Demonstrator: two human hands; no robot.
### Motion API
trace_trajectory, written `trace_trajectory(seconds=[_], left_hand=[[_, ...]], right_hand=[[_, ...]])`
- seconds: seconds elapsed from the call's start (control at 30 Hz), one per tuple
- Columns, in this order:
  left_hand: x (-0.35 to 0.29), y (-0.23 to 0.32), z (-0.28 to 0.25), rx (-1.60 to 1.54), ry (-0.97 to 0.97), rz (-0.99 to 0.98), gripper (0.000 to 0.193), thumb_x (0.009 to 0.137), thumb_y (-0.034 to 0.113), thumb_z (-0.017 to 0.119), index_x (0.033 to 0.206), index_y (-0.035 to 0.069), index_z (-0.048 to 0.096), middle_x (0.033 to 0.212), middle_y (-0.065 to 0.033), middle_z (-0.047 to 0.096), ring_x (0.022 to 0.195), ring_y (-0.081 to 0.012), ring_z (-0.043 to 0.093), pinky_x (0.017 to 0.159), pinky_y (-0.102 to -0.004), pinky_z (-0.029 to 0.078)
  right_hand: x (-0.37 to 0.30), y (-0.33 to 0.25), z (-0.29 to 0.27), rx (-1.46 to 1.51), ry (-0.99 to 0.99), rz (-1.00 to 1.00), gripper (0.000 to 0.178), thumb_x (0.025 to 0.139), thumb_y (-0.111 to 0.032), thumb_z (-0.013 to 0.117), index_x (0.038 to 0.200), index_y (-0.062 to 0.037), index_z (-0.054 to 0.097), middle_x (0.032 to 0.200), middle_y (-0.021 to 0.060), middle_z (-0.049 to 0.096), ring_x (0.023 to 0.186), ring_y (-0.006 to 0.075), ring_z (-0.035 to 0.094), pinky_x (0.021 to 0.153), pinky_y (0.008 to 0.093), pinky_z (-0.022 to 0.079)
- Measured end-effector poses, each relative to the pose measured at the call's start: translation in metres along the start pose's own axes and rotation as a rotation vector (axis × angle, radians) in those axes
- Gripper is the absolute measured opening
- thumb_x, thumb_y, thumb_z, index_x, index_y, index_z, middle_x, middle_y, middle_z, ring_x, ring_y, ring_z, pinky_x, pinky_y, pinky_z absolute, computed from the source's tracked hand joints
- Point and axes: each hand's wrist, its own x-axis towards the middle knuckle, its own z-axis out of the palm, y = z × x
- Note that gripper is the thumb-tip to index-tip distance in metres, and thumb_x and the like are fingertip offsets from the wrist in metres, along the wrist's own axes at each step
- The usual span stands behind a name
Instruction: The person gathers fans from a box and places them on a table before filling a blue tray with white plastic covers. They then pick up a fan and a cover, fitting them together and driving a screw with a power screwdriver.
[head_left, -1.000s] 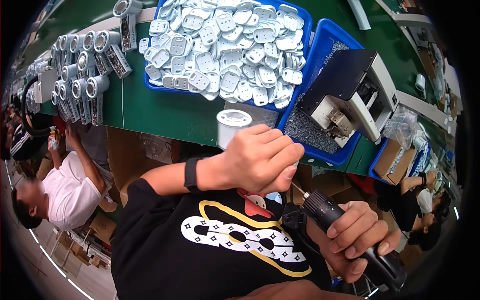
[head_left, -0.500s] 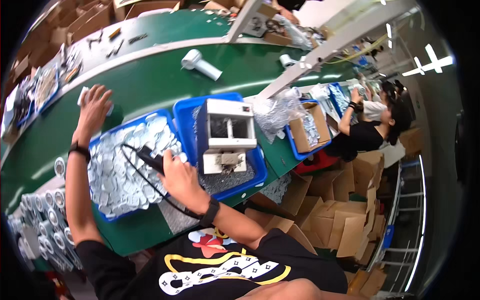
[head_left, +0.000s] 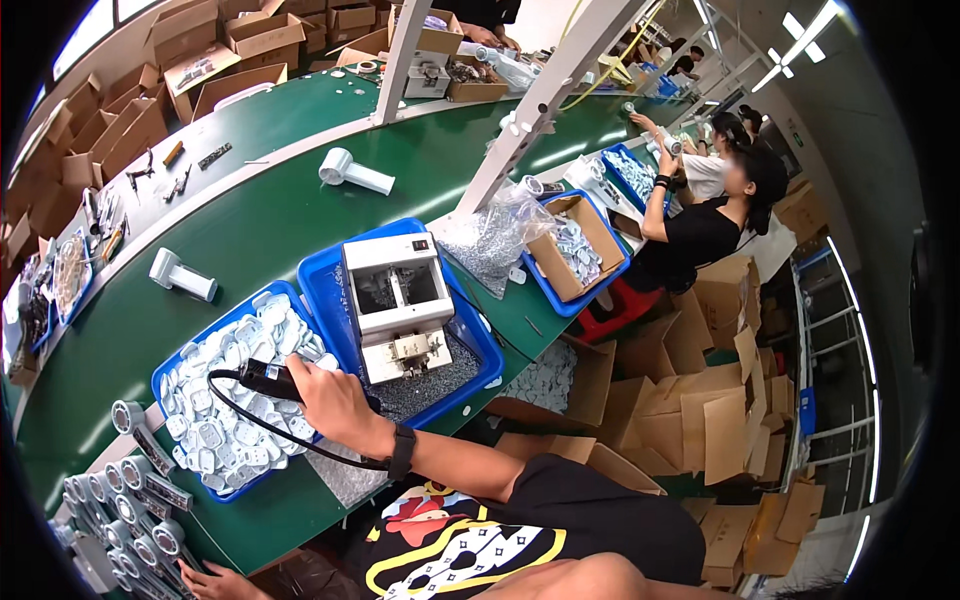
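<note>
My right hand (head_left: 340, 402) is closed around a black electric screwdriver (head_left: 268, 380) with a looping black cable, held over a blue tray (head_left: 222, 494) heaped with pale blue-white plastic pieces (head_left: 235, 415). My left hand (head_left: 222, 582) is low at the left edge of the bench, fingers apart. Its fingertips are beside several stacked white handheld housings (head_left: 128, 505) with round heads; whether they touch cannot be told. A white housing with a round head and a handle (head_left: 183, 275) lies beyond the tray. Another such housing (head_left: 355, 172) lies farther back.
Right of the pieces, a white screw-feeding machine (head_left: 400, 300) stands in a blue tray (head_left: 492, 352) with small screws. Farther right are a plastic bag (head_left: 490, 235) and a carton (head_left: 580, 245) of parts. A co-worker in black (head_left: 700, 220) sits beyond; open cartons (head_left: 690, 390) crowd the floor.
My left hand has let go of the white housing on the bench and moved down to the stacked housings. My right hand still holds the screwdriver, and the head view has shifted.
</note>
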Motion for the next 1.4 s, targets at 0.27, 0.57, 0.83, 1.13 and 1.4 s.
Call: trace_trajectory(seconds=[0.27,0.57,0.83,1.13,1.4], left_hand=[[0.047,-0.028,-0.085,-1.227,-0.036,-0.193,0.044,0.084,-0.002,0.074,0.126,-0.001,0.060,0.117,-0.0107,0.065,0.105,-0.0216,0.062,0.096,-0.0338,0.048],[0.072,0.108,-0.269,-1.995,-0.940,0.087,0.040,0.098,0.016,0.054,0.132,-0.003,0.046,0.105,-0.0096,0.060,0.094,-0.0176,0.057,0.089,-0.0294,0.045],[0.067,0.201,-0.270,-2.079,-0.815,0.366,0.042,0.088,0.029,0.063,0.116,-0.001,0.054,0.094,-0.0170,0.059,0.081,-0.0316,0.059,0.074,-0.0346,0.046],[0.039,0.278,-0.232,-2.257,-0.709,0.322,0.035,0.088,0.033,0.053,0.080,0.000,0.061,0.067,-0.0104,0.056,0.056,-0.0258,0.055,0.053,-0.0360,0.042],[0.037,0.295,-0.219,-2.259,-0.635,0.312,0.033,0.092,0.028,0.048,0.073,0.004,0.061,0.064,-0.0094,0.055,0.054,-0.0281,0.055,0.050,-0.0390,0.041]], right_hand=[[-0.023,-0.029,-0.028,0.303,0.190,-0.105,0.048,0.073,0.001,0.069,0.118,-0.0088,0.056,0.079,0.0200,0.066,0.074,0.0362,0.070,0.063,0.0415,0.054],[-0.117,-0.047,-0.030,0.607,0.169,-0.401,0.043,0.080,0.009,0.070,0.117,-0.0043,0.051,0.097,0.0132,0.068,0.078,0.0155,0.065,0.071,0.0273,0.055],[-0.128,-0.006,-0.061,0.242,0.118,-0.711,0.047,0.079,0.004,0.077,0.116,-0.0068,0.051,0.098,0.0163,0.070,0.070,0.0201,0.068,0.056,0.0301,0.055],[-0.087,0.022,-0.070,1.057,0.286,-0.340,0.046,0.091,-0.021,0.073,0.120,-0.0106,0.040,0.081,0.0074,0.059,0.056,0.0158,0.055,0.052,0.0321,0.048],[-0.015,0.034,-0.063,0.791,0.475,-0.156,0.033,0.087,-0.012,0.062,0.114,-0.0078,0.043,0.074,0.0056,0.054,0.051,0.0156,0.050,0.054,0.0327,0.047]])
